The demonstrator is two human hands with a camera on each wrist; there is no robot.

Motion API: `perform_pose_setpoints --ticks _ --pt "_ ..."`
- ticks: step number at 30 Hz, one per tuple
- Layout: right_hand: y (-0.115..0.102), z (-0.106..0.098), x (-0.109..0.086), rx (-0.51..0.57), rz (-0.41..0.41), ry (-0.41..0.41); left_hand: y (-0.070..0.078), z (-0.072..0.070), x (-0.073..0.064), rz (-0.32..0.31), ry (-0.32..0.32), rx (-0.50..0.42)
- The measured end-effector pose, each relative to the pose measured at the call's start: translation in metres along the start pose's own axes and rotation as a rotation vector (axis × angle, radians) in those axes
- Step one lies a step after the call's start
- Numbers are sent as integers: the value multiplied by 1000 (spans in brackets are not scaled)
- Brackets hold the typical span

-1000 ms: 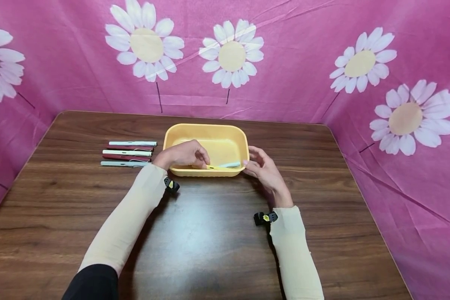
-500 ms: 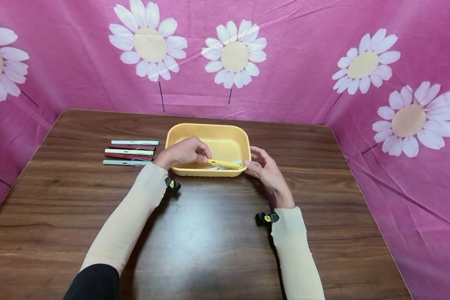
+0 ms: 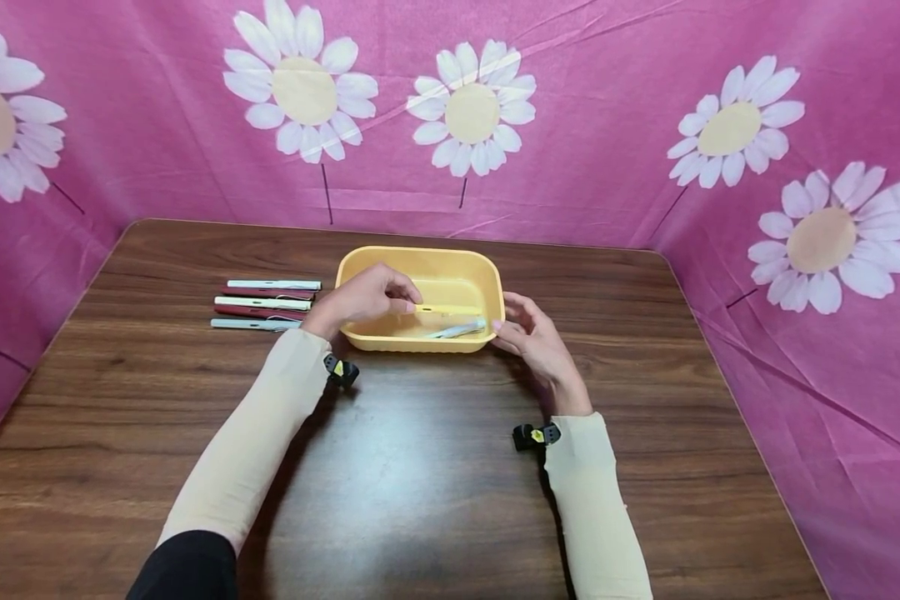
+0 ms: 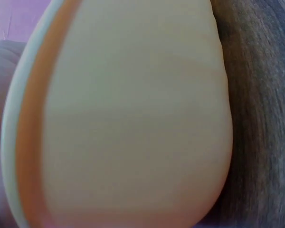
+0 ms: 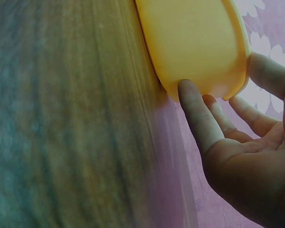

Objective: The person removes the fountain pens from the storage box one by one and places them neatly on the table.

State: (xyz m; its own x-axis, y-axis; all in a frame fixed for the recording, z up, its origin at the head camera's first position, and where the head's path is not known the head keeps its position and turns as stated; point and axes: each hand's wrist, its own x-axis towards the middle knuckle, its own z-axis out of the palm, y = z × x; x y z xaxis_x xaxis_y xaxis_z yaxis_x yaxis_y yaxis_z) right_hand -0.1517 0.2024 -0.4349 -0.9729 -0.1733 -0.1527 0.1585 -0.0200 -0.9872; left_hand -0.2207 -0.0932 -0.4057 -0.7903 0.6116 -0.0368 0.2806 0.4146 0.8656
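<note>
A yellow plastic box (image 3: 420,343) stands toward the back of the table. Inside it my left hand (image 3: 375,292) pinches one end of a yellow pen (image 3: 450,310), which points right above the box floor. Pale pens (image 3: 459,328) lie at the box's front right; their exact number is unclear. At the right end, my right hand (image 3: 538,346) holds the box, thumb at the rim and fingers against the outer wall, as the right wrist view shows with the fingers (image 5: 197,114) touching it. The box wall (image 4: 133,114) fills most of the left wrist view and hides the pen there.
Left of the box, several pens lie side by side in a row, among them a pale green pen (image 3: 262,303) and a light blue pen (image 3: 247,323). The brown wooden table (image 3: 420,483) ends at a pink cloth (image 3: 570,125) with daisies behind and at both sides.
My left hand has lifted the yellow pen off the pale pens at the front of the box and moved it slightly back. My right hand stays at the box's right end.
</note>
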Motion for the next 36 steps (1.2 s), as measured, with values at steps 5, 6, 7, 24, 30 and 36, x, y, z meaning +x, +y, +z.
perform_pose_setpoints --ticks 5,6,7,24,30,36 --pt "0 0 0 0 -2 2 -2 -4 -3 31 10 -13" --pt "0 0 0 1 -5 1 -2 -4 -4 40 13 -13" --pt "0 0 0 2 -7 0 -2 -5 -5 43 16 -17" --pt "-2 1 1 7 -11 0 4 -15 -17 17 87 -44" --pt "-2 2 -1 4 -3 1 3 -17 -22 1 111 -61" --pt "-2 2 -3 -4 -2 7 3 -19 -28 0 122 -58"
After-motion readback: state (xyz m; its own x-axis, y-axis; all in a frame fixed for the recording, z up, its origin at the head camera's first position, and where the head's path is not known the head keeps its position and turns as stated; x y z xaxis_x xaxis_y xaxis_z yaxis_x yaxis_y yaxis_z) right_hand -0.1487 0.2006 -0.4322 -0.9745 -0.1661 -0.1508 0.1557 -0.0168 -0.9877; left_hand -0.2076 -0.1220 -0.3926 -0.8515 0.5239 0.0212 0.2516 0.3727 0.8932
